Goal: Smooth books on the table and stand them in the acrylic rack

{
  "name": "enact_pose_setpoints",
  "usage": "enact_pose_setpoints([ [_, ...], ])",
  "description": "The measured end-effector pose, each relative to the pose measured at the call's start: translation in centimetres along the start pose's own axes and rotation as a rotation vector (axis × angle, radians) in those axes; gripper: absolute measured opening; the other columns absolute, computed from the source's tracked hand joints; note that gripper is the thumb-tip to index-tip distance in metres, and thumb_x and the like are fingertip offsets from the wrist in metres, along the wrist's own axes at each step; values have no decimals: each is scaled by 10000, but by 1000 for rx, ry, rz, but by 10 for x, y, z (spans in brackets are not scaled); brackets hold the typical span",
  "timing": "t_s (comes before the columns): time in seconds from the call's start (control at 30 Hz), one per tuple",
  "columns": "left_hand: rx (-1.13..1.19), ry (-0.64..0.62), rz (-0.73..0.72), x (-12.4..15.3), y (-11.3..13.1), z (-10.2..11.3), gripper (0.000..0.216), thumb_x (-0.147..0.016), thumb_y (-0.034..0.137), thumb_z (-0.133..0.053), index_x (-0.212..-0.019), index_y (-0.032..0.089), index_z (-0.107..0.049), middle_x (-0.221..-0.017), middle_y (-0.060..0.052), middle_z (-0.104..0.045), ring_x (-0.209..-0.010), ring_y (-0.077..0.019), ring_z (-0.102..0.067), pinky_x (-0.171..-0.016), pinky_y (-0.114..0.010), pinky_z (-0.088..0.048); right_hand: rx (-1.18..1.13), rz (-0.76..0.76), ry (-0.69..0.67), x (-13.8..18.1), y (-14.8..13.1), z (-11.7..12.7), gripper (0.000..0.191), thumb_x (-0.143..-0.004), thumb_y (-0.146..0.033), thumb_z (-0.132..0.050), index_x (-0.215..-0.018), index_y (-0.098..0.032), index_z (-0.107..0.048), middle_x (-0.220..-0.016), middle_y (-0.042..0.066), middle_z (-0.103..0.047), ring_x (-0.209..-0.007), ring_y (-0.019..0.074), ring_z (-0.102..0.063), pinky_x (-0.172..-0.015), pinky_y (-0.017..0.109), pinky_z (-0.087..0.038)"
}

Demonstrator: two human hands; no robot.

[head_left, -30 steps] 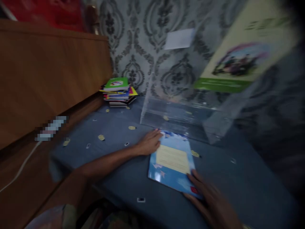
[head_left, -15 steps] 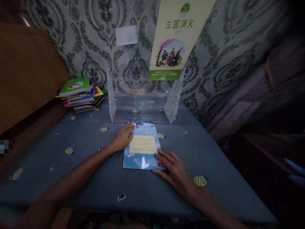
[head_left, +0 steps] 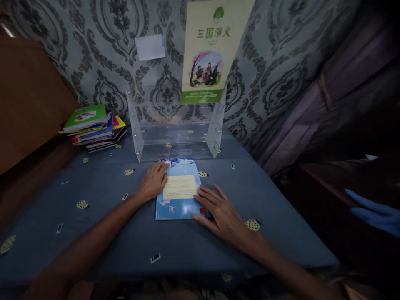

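A blue book with a cream text panel lies flat on the table, its closed cover facing up. My left hand rests along the book's upper left edge, fingertips on the cover and fingers stretched out. Over the lower right corner lies my right hand, its fingers spread and their tips on the cover. Neither hand is wrapped around the book. Just beyond the book stands a clear acrylic rack with stepped shelves.
A stack of books sits at the back left, a green one on top. A cream and green book stands upright at the rack's top right. White card shows against the patterned wall. Pineapple-print cloth covers the table.
The view has shifted, so the scene sits further left. My right hand's fingers have spread a little more on the book. My left hand stays at the book's left edge.
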State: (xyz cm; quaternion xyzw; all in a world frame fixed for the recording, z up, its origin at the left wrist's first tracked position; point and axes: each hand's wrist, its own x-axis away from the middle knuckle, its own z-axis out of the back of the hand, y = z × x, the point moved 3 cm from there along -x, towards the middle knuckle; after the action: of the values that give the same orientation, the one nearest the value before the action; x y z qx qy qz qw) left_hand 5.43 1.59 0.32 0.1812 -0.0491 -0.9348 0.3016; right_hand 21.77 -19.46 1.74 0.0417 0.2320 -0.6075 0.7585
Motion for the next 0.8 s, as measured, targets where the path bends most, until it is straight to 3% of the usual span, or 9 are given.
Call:
enact_pose_setpoints([
  [0.2,-14,2,-23,-1,1,2,427,-983,218,-390,-1368,145,-560,-1483,-149,-543,-1419,-280,-471,-1159,-476,-415,-90,-69,-199,-60,12,-20,546,-1030,-459,-443,-1421,-95,-556,-1518,212,-496,-1462,309,-405,-1216,563,-282],
  [0.4,-12,-15,-22,-1,1,2,436,-992,217,-374,-1385,152,-550,-1512,-144,-519,-1447,-282,-440,-1154,-485,-418,-79,-218,-159,-115,47,-43,481,-1025,-370,-451,-1429,-130,-552,-1525,172,-504,-1461,277,-412,-1232,536,-241],
  [0.53,-16,-47,-8,-1,-1,2,451,-1004,234,-361,-1414,147,-528,-1542,-145,-487,-1470,-271,-409,-1168,-477,-398,-90,-269,-41,-114,71,-42,404,-1017,-302,-436,-1343,-166,-632,-1420,134,-621,-1355,253,-541,-1212,508,-288],
  [0.8,20,-86,16,0,-1,-1,486,-1011,276,-333,-1453,139,-485,-1583,-154,-426,-1503,-283,-351,-1204,-485,-354,-267,-294,103,-104,93,-42,361,-958,-288,-494,-1203,-157,-724,-1306,148,-695,-1273,286,-610,-1144,460,-407],
])
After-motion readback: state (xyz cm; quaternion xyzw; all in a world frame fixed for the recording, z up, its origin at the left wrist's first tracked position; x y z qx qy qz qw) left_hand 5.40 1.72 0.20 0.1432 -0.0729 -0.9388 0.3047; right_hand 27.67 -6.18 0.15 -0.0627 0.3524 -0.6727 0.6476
